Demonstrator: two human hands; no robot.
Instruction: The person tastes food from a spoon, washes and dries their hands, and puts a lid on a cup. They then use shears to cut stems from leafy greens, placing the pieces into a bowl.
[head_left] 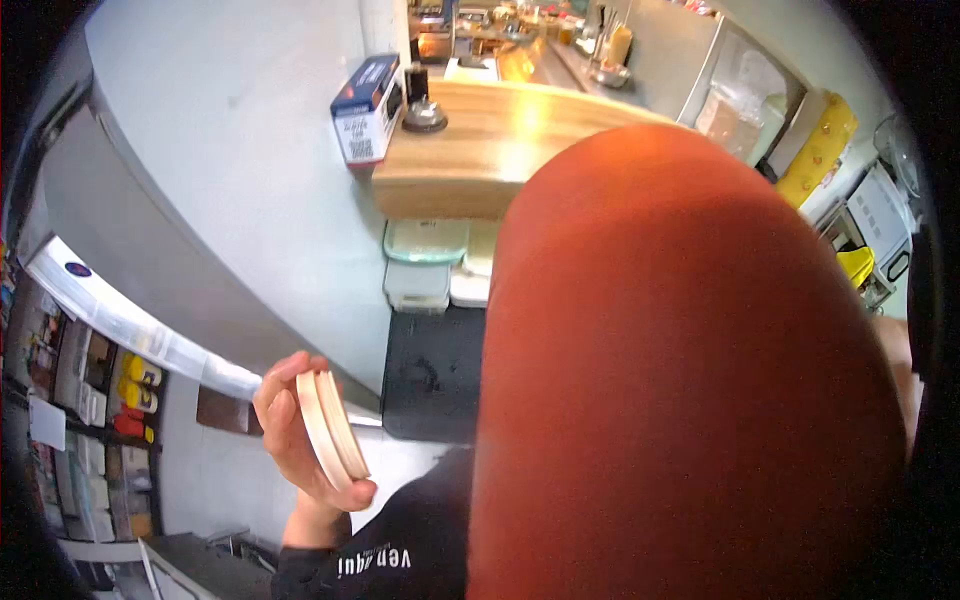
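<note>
Your left hand [295, 430] pinches two stacked round lids [332, 428] on edge, thumb below and fingers behind, beside the open fridge door [150, 335]. Your right hand's grip cannot be told behind the big orange object [680, 380]. Keep the lids squared together.

Two cream-white plates [333, 428] at lower left. A large orange-red object [690, 370] fills the right. Pale wooden tabletop [480, 150] at upper centre, with a blue-and-white box [366, 108]. Grey fridge door [230, 170], black sleeve [390, 560] with white lettering.
</note>
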